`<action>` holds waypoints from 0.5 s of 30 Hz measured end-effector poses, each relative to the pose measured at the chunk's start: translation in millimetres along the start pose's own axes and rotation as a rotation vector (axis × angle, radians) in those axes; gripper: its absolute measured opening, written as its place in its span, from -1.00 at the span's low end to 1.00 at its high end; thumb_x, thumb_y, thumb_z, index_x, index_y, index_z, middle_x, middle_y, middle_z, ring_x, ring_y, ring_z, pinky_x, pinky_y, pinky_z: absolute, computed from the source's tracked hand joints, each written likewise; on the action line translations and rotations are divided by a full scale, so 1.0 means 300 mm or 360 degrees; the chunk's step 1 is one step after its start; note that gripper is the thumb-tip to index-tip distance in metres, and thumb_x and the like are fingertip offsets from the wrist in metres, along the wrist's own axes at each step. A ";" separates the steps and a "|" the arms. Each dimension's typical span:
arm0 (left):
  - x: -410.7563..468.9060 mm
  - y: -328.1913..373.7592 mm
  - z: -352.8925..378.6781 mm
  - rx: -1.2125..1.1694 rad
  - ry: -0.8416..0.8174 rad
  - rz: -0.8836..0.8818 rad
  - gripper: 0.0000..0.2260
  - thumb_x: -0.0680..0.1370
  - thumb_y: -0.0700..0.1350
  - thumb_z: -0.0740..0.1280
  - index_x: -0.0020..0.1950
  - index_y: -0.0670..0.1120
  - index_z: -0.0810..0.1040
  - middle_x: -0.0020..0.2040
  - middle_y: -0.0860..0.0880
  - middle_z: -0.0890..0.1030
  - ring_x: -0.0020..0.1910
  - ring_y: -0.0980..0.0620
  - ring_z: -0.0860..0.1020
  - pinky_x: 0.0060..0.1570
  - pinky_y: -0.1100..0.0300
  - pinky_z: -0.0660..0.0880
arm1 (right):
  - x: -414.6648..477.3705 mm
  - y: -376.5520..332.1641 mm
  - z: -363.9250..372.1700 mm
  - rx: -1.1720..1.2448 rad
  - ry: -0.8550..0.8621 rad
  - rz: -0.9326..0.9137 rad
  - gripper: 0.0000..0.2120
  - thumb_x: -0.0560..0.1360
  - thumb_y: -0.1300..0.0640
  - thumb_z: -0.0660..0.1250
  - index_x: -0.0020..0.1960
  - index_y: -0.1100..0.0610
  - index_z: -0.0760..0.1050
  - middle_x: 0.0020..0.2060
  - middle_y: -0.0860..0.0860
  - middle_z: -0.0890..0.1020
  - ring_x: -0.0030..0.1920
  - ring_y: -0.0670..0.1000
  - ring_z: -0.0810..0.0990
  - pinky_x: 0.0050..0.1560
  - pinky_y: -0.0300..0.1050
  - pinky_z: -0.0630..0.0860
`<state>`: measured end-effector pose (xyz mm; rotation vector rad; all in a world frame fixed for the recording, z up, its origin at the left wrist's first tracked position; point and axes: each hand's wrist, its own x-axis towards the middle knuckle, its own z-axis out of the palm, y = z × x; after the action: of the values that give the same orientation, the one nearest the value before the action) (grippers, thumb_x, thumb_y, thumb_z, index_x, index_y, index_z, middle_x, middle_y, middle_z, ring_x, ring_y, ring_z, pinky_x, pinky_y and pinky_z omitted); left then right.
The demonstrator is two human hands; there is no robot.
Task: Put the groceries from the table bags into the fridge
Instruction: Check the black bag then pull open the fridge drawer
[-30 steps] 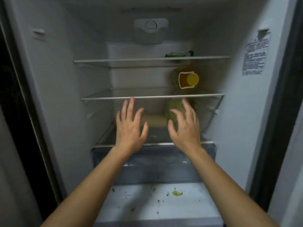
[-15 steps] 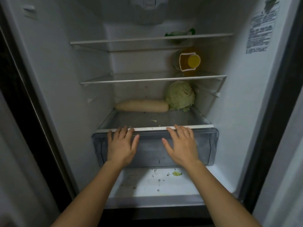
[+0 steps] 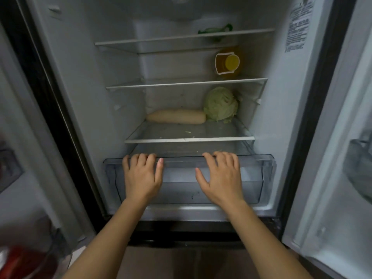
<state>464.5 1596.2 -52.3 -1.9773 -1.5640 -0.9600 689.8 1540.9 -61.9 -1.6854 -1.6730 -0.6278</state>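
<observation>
The fridge stands open in front of me. My left hand (image 3: 142,175) and my right hand (image 3: 220,176) both grip the top front rim of the clear crisper drawer (image 3: 265,174), fingers curled over its edge. The drawer is pulled partly out. On the glass shelf (image 3: 189,140) above it lie a pale white radish (image 3: 176,116) and a green cabbage (image 3: 220,103) at the back right. A yellow-capped oil bottle (image 3: 228,62) lies on the middle shelf. A green bagged item (image 3: 214,30) sits on the top shelf.
The fridge door (image 3: 340,158) hangs open on the right with a door bin (image 3: 360,164). A red blurred object (image 3: 22,260) sits at the lower left. A label (image 3: 296,27) is stuck on the fridge's right inner wall.
Both hands dropped from in front of the lower shelf to the drawer's front, then hooked over its rim. The drawer has slid out toward me, and the view has tilted downward.
</observation>
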 end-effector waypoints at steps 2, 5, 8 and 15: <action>-0.031 0.008 -0.029 0.0024 -0.0007 -0.0011 -0.61 0.64 0.12 0.04 -0.01 -0.06 0.58 -0.09 -0.10 0.59 0.01 -0.18 0.51 0.26 -0.21 0.31 | -0.030 -0.001 -0.031 0.0003 -0.0003 -0.0015 -0.51 0.56 -0.20 0.21 0.31 0.11 0.52 0.10 0.12 0.56 0.18 0.15 0.46 0.36 0.11 0.28; -0.069 0.022 -0.069 0.0039 -0.0013 -0.0032 -0.60 0.64 0.11 0.04 0.00 -0.08 0.59 -0.08 -0.11 0.60 0.01 -0.19 0.51 0.25 -0.21 0.32 | -0.064 -0.005 -0.070 -0.0005 -0.0015 -0.0036 -0.50 0.56 -0.21 0.19 0.32 0.10 0.51 0.10 0.11 0.56 0.18 0.14 0.46 0.36 0.10 0.26; -0.115 0.026 -0.107 0.0064 0.0008 -0.0030 -0.61 0.64 0.10 0.05 0.01 -0.09 0.59 -0.09 -0.12 0.60 0.00 -0.19 0.51 0.25 -0.21 0.33 | -0.101 -0.016 -0.098 0.0014 0.0016 -0.0033 -0.50 0.54 -0.21 0.22 0.31 0.10 0.53 0.09 0.12 0.57 0.17 0.15 0.47 0.37 0.11 0.25; -0.165 0.036 -0.152 0.0086 -0.0067 -0.0051 -0.61 0.64 0.11 0.04 0.00 -0.07 0.58 -0.08 -0.10 0.59 0.01 -0.17 0.51 0.27 -0.22 0.30 | -0.144 -0.033 -0.146 0.0011 -0.0017 -0.0019 -0.49 0.53 -0.21 0.20 0.31 0.10 0.53 0.07 0.11 0.58 0.15 0.15 0.49 0.36 0.12 0.30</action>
<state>457.6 1528.7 -58.1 -1.9525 -1.6321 -0.8845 682.6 1479.2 -63.8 -1.6780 -1.6921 -0.6188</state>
